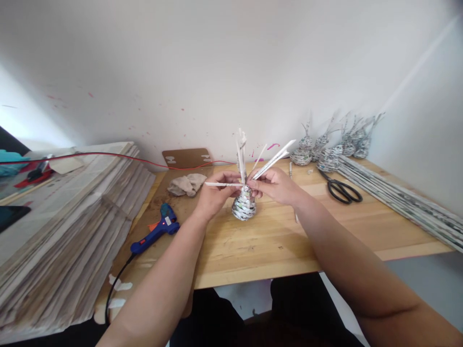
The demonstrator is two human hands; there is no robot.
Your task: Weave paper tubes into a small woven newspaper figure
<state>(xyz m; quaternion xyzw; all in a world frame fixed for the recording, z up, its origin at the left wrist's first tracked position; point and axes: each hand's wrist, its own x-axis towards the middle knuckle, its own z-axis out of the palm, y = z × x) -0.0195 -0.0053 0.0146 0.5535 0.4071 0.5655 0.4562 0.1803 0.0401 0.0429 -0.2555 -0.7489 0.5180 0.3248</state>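
Observation:
A small rounded shape woven from printed paper strips [243, 206] is held upright over the wooden table [249, 250], between my two hands. Several paper tubes [271, 165] stick up and out from its narrow neck. My left hand [217, 192] is closed round the neck from the left, beside a tube that points left. From the right, my right hand [272, 186] pinches at the neck and the base of the tubes leaning right. Some fingertips of both hands are hidden behind the woven piece.
On the left are a tall newspaper stack [108, 212], a blue glue gun [155, 235] with a black cord and a crumpled cloth [187, 185]. To the right lie black scissors [342, 190], long paper tubes [401, 195] and several woven pieces [302, 150] by the wall.

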